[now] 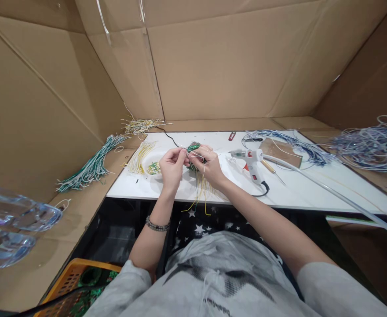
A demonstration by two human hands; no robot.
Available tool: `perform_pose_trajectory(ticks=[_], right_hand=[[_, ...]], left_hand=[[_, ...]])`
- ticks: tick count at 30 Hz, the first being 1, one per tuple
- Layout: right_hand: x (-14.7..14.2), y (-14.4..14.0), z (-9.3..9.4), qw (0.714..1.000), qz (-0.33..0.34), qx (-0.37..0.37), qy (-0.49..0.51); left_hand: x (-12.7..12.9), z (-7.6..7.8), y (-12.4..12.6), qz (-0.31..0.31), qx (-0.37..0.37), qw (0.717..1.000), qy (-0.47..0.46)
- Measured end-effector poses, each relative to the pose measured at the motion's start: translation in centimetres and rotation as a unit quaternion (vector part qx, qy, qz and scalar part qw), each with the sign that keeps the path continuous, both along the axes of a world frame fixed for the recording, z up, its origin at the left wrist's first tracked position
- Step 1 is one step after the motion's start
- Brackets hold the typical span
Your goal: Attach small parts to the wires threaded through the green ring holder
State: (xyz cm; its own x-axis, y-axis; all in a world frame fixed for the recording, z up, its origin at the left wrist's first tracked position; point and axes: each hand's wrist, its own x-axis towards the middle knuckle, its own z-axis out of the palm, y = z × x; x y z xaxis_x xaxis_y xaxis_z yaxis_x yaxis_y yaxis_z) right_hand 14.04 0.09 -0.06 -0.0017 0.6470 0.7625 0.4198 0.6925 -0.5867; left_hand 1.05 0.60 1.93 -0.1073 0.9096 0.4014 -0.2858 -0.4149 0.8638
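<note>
Dark green and wiry, a small bundle [194, 146] is held up between two bare hands, right at the fingertips and partly hidden by them. Thin pale strands are seen crossing it, and long yellow strands [202, 181] are left trailing below the fingers, past the near edge of the table, with some ends bent. At the left hand [173, 166], thumb and forefinger are pressed together at the bundle's left edge, where a thin strand seems to be pinched, too fine to be made out clearly. By the right hand [210, 168], the bundle is gripped from the right, with the fingers curled in.

Beneath the fingers, a white tabletop [295, 193] is seen. Just left of them, green-and-yellow pieces [153, 168] and a fan of yellow wires [140, 158] are laid; farther left, green-and-white strands [93, 165] are heaped on cardboard. To the right of the fingers, a white glue gun [253, 166] is set down near a wooden-handled awl [268, 166]; beyond, blue-and-white strands [289, 140] are spread beside a brown sheet [279, 154]. Ahead of the fingers, the workspace is enclosed by tall cardboard walls [233, 61]
</note>
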Motion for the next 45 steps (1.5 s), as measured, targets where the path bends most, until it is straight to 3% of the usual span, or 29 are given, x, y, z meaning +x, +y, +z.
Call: perform_pose_trajectory(ticks=[7,16,45], right_hand=[[0.11,-0.01,0.09,1.000,-0.004,-0.010,0.017],[0.03,-0.12,0.18,0.999,0.002,-0.014,0.039],[0.03,-0.07,0.28,1.000,0.003,-0.007,0.025]], left_hand=[[-0.01,-0.17,0.12,-0.039,-0.021,0.999,-0.029],[0.33,-0.13,-0.04,-0.044,-0.048,0.997,-0.036],[0.21,-0.55,0.08,-0.071,-0.022,0.997,0.004]])
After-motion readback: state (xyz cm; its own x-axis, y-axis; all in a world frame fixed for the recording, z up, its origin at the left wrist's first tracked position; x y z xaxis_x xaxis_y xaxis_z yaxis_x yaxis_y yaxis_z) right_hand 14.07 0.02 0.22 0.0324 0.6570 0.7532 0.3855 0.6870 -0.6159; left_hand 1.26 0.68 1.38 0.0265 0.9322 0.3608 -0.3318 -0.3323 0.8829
